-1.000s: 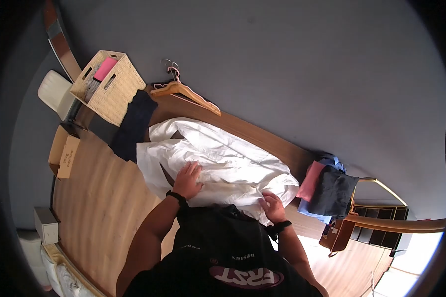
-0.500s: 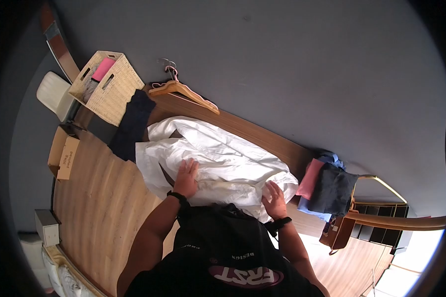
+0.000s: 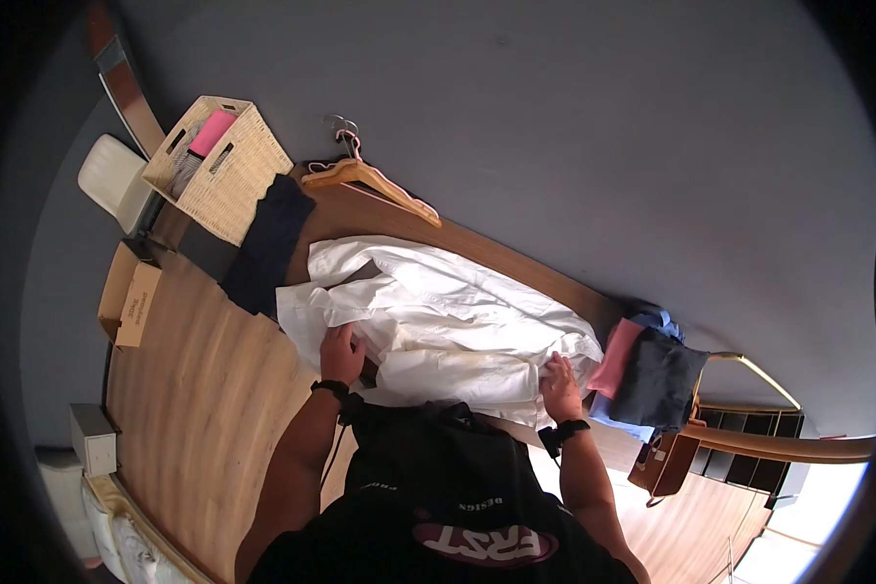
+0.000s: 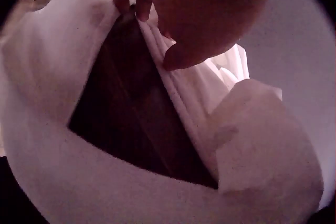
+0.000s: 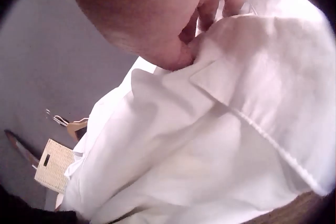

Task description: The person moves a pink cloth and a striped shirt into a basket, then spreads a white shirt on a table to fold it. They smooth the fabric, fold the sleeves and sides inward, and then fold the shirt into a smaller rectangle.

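A rumpled white shirt [image 3: 448, 307] lies spread over the brown bench in front of me. My left hand [image 3: 342, 356] is at its left part, beside a gap between layers of the cloth. In the left wrist view, the thumb and fingers of that hand [image 4: 210, 16] pinch a folded edge of the shirt [image 4: 262, 140], next to the dark surface showing through the gap. At the right end, my right hand [image 3: 561, 391] holds the shirt. The right wrist view has its thumb and curled fingers gathering the white cloth [image 5: 173, 113]; some fingertips are hidden in folds.
Wooden hangers [image 3: 389, 190] lie along the bench's wall side. A wicker basket [image 3: 214, 200] with clothes and dark folded garments [image 3: 271, 238] stand left. Folded clothes [image 3: 660, 375] are piled at the right, near a brown bag [image 3: 664, 462]. An open cardboard box [image 3: 131, 302] is farther left.
My left hand has moved left and down the shirt, from lying flat to pinching its cloth. My right hand has shifted right and slightly upward, going from open fingers to a grip.
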Motion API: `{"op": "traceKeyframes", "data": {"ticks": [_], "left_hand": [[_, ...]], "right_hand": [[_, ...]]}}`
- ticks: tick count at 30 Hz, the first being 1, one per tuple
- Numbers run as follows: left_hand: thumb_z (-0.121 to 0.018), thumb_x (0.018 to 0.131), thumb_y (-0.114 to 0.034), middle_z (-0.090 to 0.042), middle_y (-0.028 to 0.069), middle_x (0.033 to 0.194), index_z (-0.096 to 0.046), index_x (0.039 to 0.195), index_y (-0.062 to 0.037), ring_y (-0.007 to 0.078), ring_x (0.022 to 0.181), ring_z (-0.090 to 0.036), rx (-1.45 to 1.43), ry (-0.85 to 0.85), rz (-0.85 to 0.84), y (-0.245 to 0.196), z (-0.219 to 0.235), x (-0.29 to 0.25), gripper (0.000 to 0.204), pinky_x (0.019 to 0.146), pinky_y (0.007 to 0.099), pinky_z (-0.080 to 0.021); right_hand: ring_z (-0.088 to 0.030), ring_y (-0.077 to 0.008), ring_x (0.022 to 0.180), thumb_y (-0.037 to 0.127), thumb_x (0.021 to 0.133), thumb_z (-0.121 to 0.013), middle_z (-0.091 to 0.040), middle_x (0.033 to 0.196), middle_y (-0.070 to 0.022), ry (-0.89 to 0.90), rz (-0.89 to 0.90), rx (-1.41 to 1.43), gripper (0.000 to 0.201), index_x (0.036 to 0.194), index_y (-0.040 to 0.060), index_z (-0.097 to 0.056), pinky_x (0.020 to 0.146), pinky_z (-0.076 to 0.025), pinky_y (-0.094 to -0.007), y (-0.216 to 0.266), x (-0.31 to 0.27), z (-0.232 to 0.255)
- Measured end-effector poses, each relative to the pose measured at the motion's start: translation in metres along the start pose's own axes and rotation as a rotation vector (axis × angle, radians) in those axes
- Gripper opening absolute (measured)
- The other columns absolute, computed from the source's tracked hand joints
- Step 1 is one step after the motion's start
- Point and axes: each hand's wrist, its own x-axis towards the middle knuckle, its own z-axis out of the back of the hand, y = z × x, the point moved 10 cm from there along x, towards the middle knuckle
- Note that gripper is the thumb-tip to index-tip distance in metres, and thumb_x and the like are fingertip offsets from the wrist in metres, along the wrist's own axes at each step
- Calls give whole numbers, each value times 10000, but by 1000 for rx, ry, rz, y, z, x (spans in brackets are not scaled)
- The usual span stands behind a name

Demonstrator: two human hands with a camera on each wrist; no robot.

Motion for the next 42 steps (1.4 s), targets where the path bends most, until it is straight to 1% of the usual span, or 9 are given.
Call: {"op": "traceKeyframes", "data": {"ticks": [5,15,21,24,27,31,35,39,42], "left_hand": [[-655,773,-128,-603,200,1191,-584,1215,-22,393,1141,-533,56,-73,-106,-11,12,-2,460,980,459,-438],[-657,743,-254,-645,161,949,-650,894,-48,365,924,-625,149,322,52,16,-4,-32,255,813,475,-494],[-614,847,-496,-677,187,940,-687,949,-35,397,901,-629,307,890,89,41,-43,-102,478,794,475,-491],[-590,856,-557,-675,205,883,-688,942,-23,401,867,-632,135,776,154,30,-25,-83,549,777,470,-485],[-656,861,-416,-645,212,818,-666,913,-13,391,840,-619,-72,347,213,6,12,-41,406,771,458,-485],[-743,799,-241,-626,185,1010,-616,1027,-33,369,969,-589,-103,-186,-78,-30,42,-3,334,844,440,-474],[-765,748,-211,-537,172,1241,-540,1240,-57,357,1159,-523,99,-141,-112,-59,31,23,563,983,419,-434],[-719,780,-223,-572,147,1224,-574,1244,-67,349,1148,-551,188,-123,-162,-82,24,40,511,971,433,-463],[-650,819,-236,-626,148,1144,-646,1124,-67,343,1071,-599,241,260,91,-21,-27,61,349,909,449,-495]], "right_hand": [[-453,-375,1314,54,803,-610,-604,1243,-147,-114,86,-41,464,1257,4,-531,1086,-375,-440,1,-3,-4],[-629,-294,910,165,837,-675,-658,1004,-142,-96,33,152,309,1110,24,-648,832,-499,-391,45,-30,12],[-613,-258,805,99,792,-652,-635,861,-124,143,-26,212,260,1042,36,-685,752,-498,-361,40,-37,-4],[-619,-265,812,84,774,-640,-636,849,-115,166,11,186,154,905,21,-690,757,-499,-357,22,-36,-8],[-629,-273,820,73,768,-628,-641,857,-118,195,7,147,108,845,9,-669,763,-502,-355,18,-36,-8],[-641,-279,841,64,767,-612,-656,888,-135,228,-10,128,147,884,9,-682,791,-506,-350,12,-37,-16],[-651,-275,881,83,775,-599,-677,941,-153,154,-59,177,244,988,5,-689,822,-509,-344,7,-40,-16],[-652,-258,883,108,781,-596,-683,966,-148,127,-131,195,298,1046,3,-679,826,-508,-334,-11,-49,-26],[-652,-214,849,112,782,-603,-685,932,-137,116,-162,182,297,1048,3,-677,806,-506,-319,-6,-52,-23]]}}
